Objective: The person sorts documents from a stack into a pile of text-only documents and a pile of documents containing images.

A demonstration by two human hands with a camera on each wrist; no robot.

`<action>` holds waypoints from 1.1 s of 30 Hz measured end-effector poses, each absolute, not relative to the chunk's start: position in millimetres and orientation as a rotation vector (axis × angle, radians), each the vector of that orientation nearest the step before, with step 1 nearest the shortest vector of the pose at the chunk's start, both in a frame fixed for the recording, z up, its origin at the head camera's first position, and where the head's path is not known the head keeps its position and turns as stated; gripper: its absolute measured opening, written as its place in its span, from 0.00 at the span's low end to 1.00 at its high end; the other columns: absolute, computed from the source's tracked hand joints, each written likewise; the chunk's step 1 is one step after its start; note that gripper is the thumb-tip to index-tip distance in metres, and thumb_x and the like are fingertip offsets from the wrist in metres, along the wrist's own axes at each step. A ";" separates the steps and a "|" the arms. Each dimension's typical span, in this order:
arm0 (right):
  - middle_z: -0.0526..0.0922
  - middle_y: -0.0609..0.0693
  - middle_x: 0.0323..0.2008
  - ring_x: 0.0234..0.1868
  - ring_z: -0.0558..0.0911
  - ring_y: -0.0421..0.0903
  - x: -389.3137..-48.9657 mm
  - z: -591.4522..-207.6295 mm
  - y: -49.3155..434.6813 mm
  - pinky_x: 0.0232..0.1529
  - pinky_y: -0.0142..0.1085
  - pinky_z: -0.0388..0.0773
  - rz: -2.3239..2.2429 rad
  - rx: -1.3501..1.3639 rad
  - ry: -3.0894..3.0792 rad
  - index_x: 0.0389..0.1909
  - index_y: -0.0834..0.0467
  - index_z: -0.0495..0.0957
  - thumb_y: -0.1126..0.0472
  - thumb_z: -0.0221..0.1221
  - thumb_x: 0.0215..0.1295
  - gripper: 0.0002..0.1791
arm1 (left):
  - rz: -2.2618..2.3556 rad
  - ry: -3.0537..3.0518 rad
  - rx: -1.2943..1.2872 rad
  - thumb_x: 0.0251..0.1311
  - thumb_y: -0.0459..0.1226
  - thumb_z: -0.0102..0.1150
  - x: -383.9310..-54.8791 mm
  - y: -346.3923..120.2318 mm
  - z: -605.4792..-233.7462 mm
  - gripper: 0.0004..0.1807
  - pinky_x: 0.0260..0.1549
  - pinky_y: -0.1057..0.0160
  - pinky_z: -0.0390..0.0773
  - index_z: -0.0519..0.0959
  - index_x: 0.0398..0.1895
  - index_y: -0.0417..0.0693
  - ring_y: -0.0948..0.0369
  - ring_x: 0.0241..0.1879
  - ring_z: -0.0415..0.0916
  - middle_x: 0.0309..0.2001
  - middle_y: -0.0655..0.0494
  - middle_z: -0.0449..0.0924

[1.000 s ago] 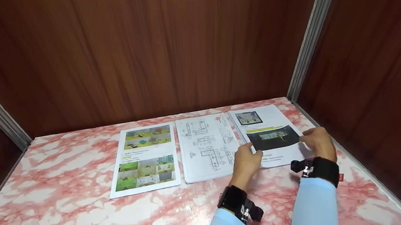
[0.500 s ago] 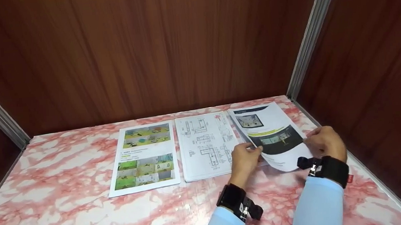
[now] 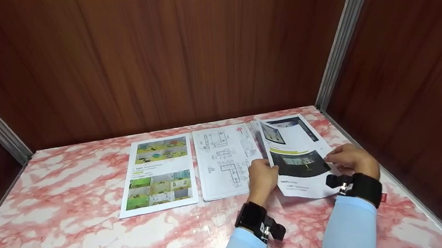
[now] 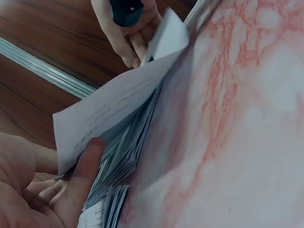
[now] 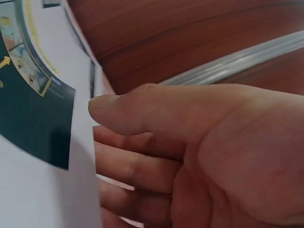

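"What's changed on your feed?"

"I see the top sheet [image 3: 301, 188] coming up. A second ago it lies almost flat on the right-hand pile [image 3: 311, 129]; now it is raised and bowed, and another printed page with a dark-framed picture shows beneath its far end."

"And the hands?"

"Both grip that sheet. The left hand [image 3: 263, 180] pinches its left edge. The right hand [image 3: 352, 161] pinches the opposite edge, and from the right wrist I get the thumb against the printed side."

"What does that mean for the work?"

"I'd judge that the sheet is being parted from its pile. I can't tell whether it is wholly loose, because the paper itself hides what lies under its middle."

"Any containers?"

"I spot no box or tray; the papers rest straight on the red-and-white table [image 3: 96, 244]. From the left wrist I can make out many layered edges under the raised sheet. The middle pile [image 3: 217, 183], topped with line drawings, sits just beside the right-hand one, and the left-hand papers [image 3: 159, 168], topped with colour photos, lie just beyond it."
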State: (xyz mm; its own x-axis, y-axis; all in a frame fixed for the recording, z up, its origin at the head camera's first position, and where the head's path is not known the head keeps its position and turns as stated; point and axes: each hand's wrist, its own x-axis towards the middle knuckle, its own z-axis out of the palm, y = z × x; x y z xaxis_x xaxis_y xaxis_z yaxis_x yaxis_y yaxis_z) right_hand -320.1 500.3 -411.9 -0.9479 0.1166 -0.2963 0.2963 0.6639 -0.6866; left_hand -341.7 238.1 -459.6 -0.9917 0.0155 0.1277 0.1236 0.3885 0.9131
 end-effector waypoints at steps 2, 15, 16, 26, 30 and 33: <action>0.78 0.57 0.41 0.39 0.75 0.49 -323.5 -414.8 498.4 0.39 0.39 0.76 -1.086 0.295 2.717 0.56 0.71 0.73 0.55 0.59 0.65 0.26 | -1.684 -2.518 -0.138 0.51 0.33 0.67 -341.8 237.3 -459.5 0.04 0.21 0.61 0.73 0.84 0.21 0.47 0.62 0.20 0.72 0.14 0.63 0.75; 0.77 0.58 0.43 0.41 0.77 0.52 -330.7 -400.1 483.3 0.49 0.46 0.77 -1.317 0.250 2.669 0.53 0.69 0.71 0.55 0.55 0.69 0.22 | -1.644 -2.446 -0.094 0.55 0.34 0.66 -348.6 213.5 -438.3 0.05 0.24 0.60 0.75 0.87 0.23 0.47 0.61 0.22 0.76 0.19 0.60 0.80; 0.78 0.57 0.42 0.40 0.77 0.51 -330.6 -397.8 481.7 0.49 0.46 0.77 -1.331 0.227 2.669 0.54 0.69 0.72 0.55 0.54 0.70 0.22 | -1.640 -2.441 -0.085 0.54 0.34 0.66 -349.2 210.4 -435.9 0.04 0.24 0.60 0.75 0.87 0.24 0.47 0.60 0.22 0.76 0.20 0.59 0.81; 0.72 0.52 0.26 0.29 0.73 0.46 -339.9 -382.0 454.5 0.35 0.34 0.75 -1.518 -0.060 2.724 0.37 0.70 0.74 0.59 0.55 0.70 0.15 | -1.639 -2.465 0.051 0.56 0.36 0.65 -358.5 168.1 -415.3 0.05 0.25 0.58 0.75 0.86 0.25 0.47 0.58 0.24 0.77 0.23 0.57 0.82; 0.74 0.54 0.27 0.28 0.74 0.45 -347.9 -380.1 439.7 0.34 0.35 0.75 -1.607 -0.237 2.815 0.39 0.72 0.77 0.60 0.56 0.70 0.15 | -1.657 -2.461 0.081 0.58 0.37 0.64 -361.2 145.9 -406.2 0.04 0.25 0.58 0.75 0.87 0.30 0.48 0.58 0.25 0.78 0.24 0.59 0.82; 0.77 0.54 0.29 0.30 0.76 0.45 -355.3 -376.3 425.8 0.35 0.35 0.76 -1.645 -0.304 2.881 0.40 0.70 0.79 0.58 0.57 0.70 0.15 | -1.650 -2.439 0.096 0.58 0.37 0.64 -363.7 127.3 -400.2 0.05 0.27 0.58 0.76 0.87 0.34 0.48 0.58 0.26 0.78 0.26 0.58 0.83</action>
